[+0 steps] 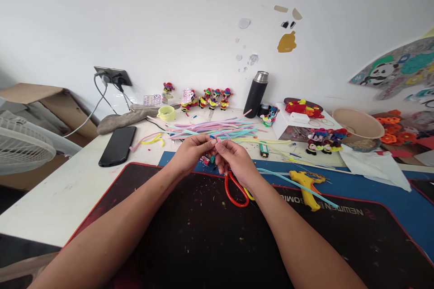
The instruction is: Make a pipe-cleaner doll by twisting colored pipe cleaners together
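My left hand point(195, 151) and my right hand point(235, 158) meet above the far edge of the mat, fingertips pinched together. Between them is a pink-lilac pipe cleaner point(219, 138), bent near the fingertips, with a small blue fuzzy bit point(212, 137) by my left thumb. My fingers hide most of the piece. Just below my right hand lie scissors with red-and-yellow handles point(237, 192), their blades out of sight. Small colourful bits point(205, 160) show under the hands. Behind them spreads a pile of pastel pipe cleaners point(210, 126).
A yellow glue gun point(307, 187) and a light-blue pipe cleaner point(298, 185) lie right on the black mat point(203, 244). Left is a phone point(117, 146). Farther back stand a black thermos point(256, 95), several fuzzy figurines point(214, 99), a yellow tape roll point(166, 113) and a white box point(288, 122).
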`<state>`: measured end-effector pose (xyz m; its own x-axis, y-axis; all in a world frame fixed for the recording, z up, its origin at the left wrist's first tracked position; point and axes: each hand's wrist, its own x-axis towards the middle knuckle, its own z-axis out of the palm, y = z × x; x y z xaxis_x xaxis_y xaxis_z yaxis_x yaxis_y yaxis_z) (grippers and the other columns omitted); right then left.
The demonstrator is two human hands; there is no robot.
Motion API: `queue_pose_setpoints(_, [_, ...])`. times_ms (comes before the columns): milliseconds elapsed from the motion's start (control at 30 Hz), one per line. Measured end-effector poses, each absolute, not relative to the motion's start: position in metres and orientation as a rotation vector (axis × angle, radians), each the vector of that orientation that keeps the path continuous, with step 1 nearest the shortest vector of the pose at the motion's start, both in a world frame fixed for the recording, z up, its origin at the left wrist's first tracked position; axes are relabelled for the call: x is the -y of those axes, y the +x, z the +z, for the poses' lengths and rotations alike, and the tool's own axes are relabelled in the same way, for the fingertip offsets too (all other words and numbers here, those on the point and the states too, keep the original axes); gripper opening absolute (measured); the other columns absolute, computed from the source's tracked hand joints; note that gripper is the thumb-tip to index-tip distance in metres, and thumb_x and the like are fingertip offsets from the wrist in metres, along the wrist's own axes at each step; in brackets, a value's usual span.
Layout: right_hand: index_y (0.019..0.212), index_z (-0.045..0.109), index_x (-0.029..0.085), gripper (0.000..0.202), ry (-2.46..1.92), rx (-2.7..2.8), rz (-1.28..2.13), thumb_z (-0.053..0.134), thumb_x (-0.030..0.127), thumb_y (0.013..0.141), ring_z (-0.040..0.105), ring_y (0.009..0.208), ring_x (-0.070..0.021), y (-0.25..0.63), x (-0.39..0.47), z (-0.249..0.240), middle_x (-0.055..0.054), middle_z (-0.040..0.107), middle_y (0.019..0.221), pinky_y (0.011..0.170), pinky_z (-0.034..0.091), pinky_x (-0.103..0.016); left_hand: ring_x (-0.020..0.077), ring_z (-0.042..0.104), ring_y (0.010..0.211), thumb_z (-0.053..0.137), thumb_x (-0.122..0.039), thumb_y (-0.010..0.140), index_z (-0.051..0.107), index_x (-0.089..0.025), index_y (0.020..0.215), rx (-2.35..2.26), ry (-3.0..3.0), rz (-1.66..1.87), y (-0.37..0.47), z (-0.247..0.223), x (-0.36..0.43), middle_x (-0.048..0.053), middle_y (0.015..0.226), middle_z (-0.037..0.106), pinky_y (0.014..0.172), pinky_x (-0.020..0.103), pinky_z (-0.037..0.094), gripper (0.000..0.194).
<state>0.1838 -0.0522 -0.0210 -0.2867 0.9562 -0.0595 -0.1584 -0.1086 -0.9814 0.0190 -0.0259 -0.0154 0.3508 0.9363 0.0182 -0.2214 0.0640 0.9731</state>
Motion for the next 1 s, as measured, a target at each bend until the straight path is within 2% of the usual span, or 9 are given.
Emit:
queue_pose_setpoints(333, [0.078, 0.056, 0.02, 0.042, -0.925, 1.225, 1.532, 0.071, 0.058, 0.087, 0.055, 0.038, -0.0099, 0.1806, 0.0533, -0.0244, 0.005, 0.061, 0.057, 0.036, 0.036, -0.02, 0.0129, 0.056, 0.062, 0.083, -0.044, 0.077, 0.074, -0.014, 0.082, -0.77, 1.23, 1.007, 0.0175, -0.0206, 0.0257, 0.002, 0.068, 0.065, 0.058, 0.025, 0.042, 0.032])
queue_pose_setpoints(567, [0.078, 0.055, 0.021, 0.039, -0.882, 1.256, 1.531, 0.068, 0.055, 0.091, 0.052, 0.037, -0.0104, 0.1807, 0.0548, -0.0238, 0.006, 0.056, 0.05, 0.037, 0.037, -0.02, 0.0118, 0.056, 0.061, 0.084, -0.043, 0.077, 0.074, -0.014, 0.077, -0.745, 1.203, 1.028, 0.0164, -0.0194, 0.0268, 0.002, 0.066, 0.066, 0.061, 0.025, 0.042, 0.031])
queue_pose_setpoints(733, [0.079, 0.057, 0.02, 0.037, -0.852, 1.283, 1.563, 0.067, 0.054, 0.092, 0.052, 0.037, -0.0103, 0.1831, 0.0554, -0.0202, 0.006, 0.057, 0.051, 0.038, 0.037, -0.02, 0.0116, 0.055, 0.056, 0.087, -0.041, 0.074, 0.072, -0.012, 0.075, -0.652, 1.106, 0.928, 0.0133, -0.015, 0.0255, 0.004, 0.065, 0.066, 0.055, 0.024, 0.044, 0.033])
queue_pose_setpoints(1000, [0.08, 0.061, 0.019, 0.035, -0.777, 1.244, 1.696, 0.067, 0.051, 0.093, 0.053, 0.038, -0.0094, 0.1879, 0.0553, -0.0181, 0.005, 0.058, 0.053, 0.04, 0.038, -0.02, 0.0113, 0.06, 0.056, 0.089, -0.037, 0.073, 0.074, -0.011, 0.075, -0.606, 1.056, 0.876, 0.01, -0.0107, 0.0248, 0.005, 0.065, 0.069, 0.054, 0.021, 0.047, 0.03])
